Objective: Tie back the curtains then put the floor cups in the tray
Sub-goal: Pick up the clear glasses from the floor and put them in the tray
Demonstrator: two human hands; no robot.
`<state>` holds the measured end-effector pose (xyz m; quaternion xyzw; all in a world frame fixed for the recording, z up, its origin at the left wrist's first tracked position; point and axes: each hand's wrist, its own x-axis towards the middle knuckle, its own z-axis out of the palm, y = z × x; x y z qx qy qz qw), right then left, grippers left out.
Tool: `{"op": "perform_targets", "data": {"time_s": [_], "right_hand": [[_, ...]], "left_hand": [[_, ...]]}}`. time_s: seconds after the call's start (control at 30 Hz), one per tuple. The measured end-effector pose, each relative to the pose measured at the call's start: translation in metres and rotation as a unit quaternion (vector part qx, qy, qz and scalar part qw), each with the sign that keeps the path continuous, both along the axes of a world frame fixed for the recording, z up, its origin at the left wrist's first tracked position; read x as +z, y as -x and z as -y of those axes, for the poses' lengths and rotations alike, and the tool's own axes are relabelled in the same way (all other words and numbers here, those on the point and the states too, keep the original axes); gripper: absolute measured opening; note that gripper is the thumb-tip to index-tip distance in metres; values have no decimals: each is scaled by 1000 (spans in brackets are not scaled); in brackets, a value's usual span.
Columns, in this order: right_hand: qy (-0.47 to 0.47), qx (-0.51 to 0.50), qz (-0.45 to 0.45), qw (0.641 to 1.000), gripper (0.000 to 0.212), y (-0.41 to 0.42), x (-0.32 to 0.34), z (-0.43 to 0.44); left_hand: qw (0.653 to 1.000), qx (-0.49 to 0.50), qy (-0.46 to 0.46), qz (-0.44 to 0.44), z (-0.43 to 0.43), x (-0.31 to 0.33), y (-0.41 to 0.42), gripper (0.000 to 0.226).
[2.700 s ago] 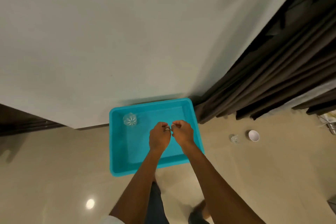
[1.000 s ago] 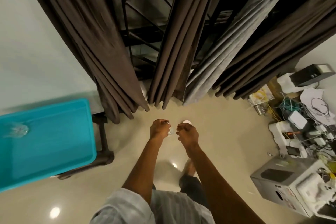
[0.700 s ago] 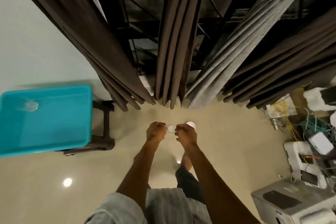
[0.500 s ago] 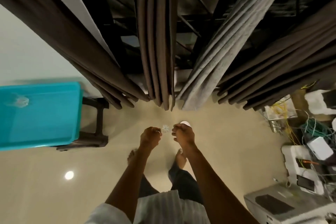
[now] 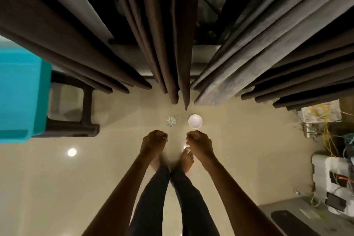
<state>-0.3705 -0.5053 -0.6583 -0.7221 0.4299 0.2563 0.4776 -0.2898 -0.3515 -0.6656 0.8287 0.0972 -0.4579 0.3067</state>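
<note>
Two cups stand on the beige floor just below the curtain hems: a clear glass cup [image 5: 170,121] and a white cup [image 5: 195,121] to its right. My left hand [image 5: 154,139] hovers just short of the glass cup, fingers curled, holding nothing. My right hand [image 5: 199,142] hovers just short of the white cup, fingers curled too, nothing in it. The turquoise tray [image 5: 21,99] sits at the left edge on a dark stool [image 5: 76,107]. Brown curtains [image 5: 166,44] and a grey curtain [image 5: 249,48] hang down to the floor ahead.
My bare feet [image 5: 183,161] stand right behind the cups. Boxes, cables and white foam packing [image 5: 329,174] crowd the right side. A grey case [image 5: 298,218] lies at the lower right. Bare floor stretches to the lower left.
I have stepped from the tray to the curtains. My hands, close together before, have parted and dropped back, so both cups show on the floor. The view tilted further down.
</note>
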Motion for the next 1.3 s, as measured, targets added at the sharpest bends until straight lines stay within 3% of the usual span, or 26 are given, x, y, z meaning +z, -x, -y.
{"op": "perform_targets", "data": {"time_s": [0.13, 0.47, 0.63, 0.83, 1.07, 1.17, 1.3], "right_hand": [[-5, 35, -9, 999, 26, -5, -66, 2], [-31, 10, -36, 999, 31, -24, -230, 0], [-27, 10, -55, 998, 31, -44, -310, 2], [-28, 33, -70, 997, 47, -67, -394, -2], [-39, 49, -109, 992, 59, -78, -454, -4], [-56, 63, -117, 990, 53, -80, -466, -6], [-45, 61, -92, 993, 43, -79, -461, -6]], "left_hand": [[1000, 21, -2, -5, 0, -69, 3, 24], [999, -4, -24, -25, 1, -226, -15, 27], [998, -35, -44, -22, 13, -304, -29, 35], [993, -75, -70, -51, 24, -391, -45, 49], [991, -44, -80, -93, 27, -449, -54, 58], [991, -45, -63, -109, 33, -459, -52, 47], [997, 5, -56, -58, 36, -456, -46, 42]]}}
